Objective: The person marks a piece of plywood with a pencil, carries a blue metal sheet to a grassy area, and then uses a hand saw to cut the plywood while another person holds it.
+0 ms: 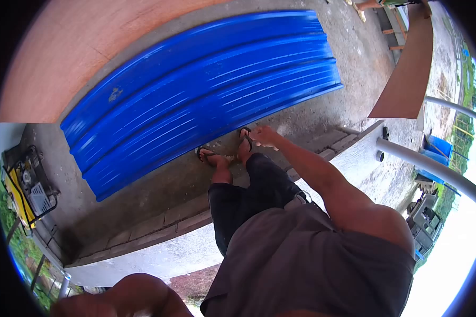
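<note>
A ribbed blue metal roofing sheet (206,100) lies flat on the concrete floor in front of my feet. My right hand (264,137) hangs in the air near the sheet's front edge, above my feet. Its fingers look spread and I see nothing in them. My left arm (143,293) is bent at the bottom left, close to the camera. Toward the frame edge it is blurred, and the fingers of my left hand cannot be made out.
Large plywood boards (79,58) lie beyond the roofing sheet. Another brown panel (407,74) stands at the right. A yellow-and-black machine (29,187) is at the left. A low white wall (158,256) runs behind my sandalled feet, with a grey pipe (433,166) to the right. Part of another person's leg (366,5) shows at the top.
</note>
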The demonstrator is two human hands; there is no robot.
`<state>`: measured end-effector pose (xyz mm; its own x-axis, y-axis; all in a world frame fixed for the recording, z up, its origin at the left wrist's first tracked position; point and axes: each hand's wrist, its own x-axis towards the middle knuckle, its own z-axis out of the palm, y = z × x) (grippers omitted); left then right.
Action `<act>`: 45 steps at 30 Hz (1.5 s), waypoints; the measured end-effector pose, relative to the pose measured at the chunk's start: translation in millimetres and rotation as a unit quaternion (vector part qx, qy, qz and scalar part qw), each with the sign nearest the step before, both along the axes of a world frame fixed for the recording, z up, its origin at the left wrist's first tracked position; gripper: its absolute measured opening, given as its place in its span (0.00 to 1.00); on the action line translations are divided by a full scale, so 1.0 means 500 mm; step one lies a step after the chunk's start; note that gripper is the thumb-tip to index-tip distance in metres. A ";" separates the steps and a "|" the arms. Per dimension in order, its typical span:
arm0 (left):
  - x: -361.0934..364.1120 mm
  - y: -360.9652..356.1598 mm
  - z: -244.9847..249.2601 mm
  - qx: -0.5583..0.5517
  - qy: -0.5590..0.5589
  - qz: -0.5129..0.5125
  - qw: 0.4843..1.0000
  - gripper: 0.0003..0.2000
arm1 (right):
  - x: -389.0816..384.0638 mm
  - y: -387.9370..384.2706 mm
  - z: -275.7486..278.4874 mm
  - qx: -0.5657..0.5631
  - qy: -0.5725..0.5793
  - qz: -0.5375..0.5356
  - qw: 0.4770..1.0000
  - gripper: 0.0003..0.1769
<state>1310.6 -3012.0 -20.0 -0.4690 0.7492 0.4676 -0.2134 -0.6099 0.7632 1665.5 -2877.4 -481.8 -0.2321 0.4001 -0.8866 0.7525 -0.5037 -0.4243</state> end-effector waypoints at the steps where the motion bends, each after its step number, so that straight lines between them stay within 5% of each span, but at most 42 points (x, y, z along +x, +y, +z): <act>1: -0.019 -0.011 -0.092 0.036 -0.241 0.010 0.970 0.07 | 0.027 -0.015 -0.066 -0.042 0.010 -0.066 0.997 0.12; 3: 0.025 -0.019 -0.318 -0.244 0.076 0.078 0.964 0.16 | 0.061 -0.021 -0.174 -0.087 0.030 -0.205 0.974 0.08; 4: 0.058 -0.036 -0.434 -0.358 0.005 0.032 0.933 0.13 | 0.073 -0.035 -0.216 -0.094 0.037 -0.277 0.955 0.07; 6: 0.141 -0.159 -0.702 -0.629 0.067 0.000 0.774 0.18 | 0.090 -0.054 -0.304 -0.103 0.050 -0.403 0.908 0.06; 7: 0.183 -0.230 -0.813 -0.602 0.341 -0.036 0.721 0.19 | 0.101 -0.060 -0.352 -0.104 0.056 -0.453 0.884 0.07; 9: 0.301 -0.337 -0.919 -0.740 0.271 -0.087 0.609 0.24 | 0.119 -0.069 -0.463 -0.099 0.071 -0.531 0.839 0.07; 11: 0.369 -0.344 -0.943 -0.688 0.329 -0.155 0.628 0.30 | 0.135 -0.072 -0.574 -0.083 0.086 -0.587 0.801 0.07; 13: 0.414 -0.315 -0.946 -0.713 0.362 -0.161 0.579 0.32 | 0.157 -0.087 -0.709 -0.065 0.094 -0.609 0.785 0.09; 16: 0.413 -0.300 -0.963 -0.725 0.379 -0.170 0.549 0.34 | 0.256 -0.162 -1.026 0.128 0.067 -0.327 0.934 0.13; 18: 0.414 -0.307 -0.972 -0.727 0.380 -0.163 0.549 0.35 | 0.217 -0.096 -1.024 0.014 0.013 -0.475 0.880 0.15; 21: 0.423 -0.301 -0.980 -0.728 0.381 -0.151 0.550 0.35 | 0.163 0.010 -0.985 -0.124 -0.041 -0.693 0.709 0.16; 27: 0.421 -0.287 -0.994 -0.721 0.383 -0.143 0.559 0.29 | 0.157 0.028 -0.944 -0.086 0.094 -0.721 0.681 0.31; 32: 0.367 -0.267 -1.104 -0.697 0.370 -0.105 0.605 0.18 | 0.143 0.031 -0.913 -0.112 0.040 -0.756 0.644 0.33; 35: 0.321 -0.188 -1.227 -0.637 0.439 -0.101 0.625 0.15 | 0.160 0.010 -0.910 -0.092 0.048 -0.734 0.671 0.26; 37: 0.298 -0.106 -1.303 -0.603 0.479 -0.129 0.624 0.19 | 0.189 -0.022 -0.963 -0.089 0.084 -0.759 0.639 0.20; 41: 0.290 0.013 -1.375 -0.626 0.574 -0.180 0.496 0.38 | 0.197 -0.024 -0.839 -0.074 0.177 -0.758 0.623 0.12; 45: 0.269 0.081 -1.303 -0.645 0.621 -0.184 0.406 0.46 | 0.127 0.062 -0.627 -0.093 0.180 -0.735 0.648 0.10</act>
<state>1445.2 -2971.4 -671.7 -0.2175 0.6596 -0.7195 0.9290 0.3661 0.0548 1729.2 -2846.2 -795.3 0.0725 0.3166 -0.9458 -0.7273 -0.6321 -0.2673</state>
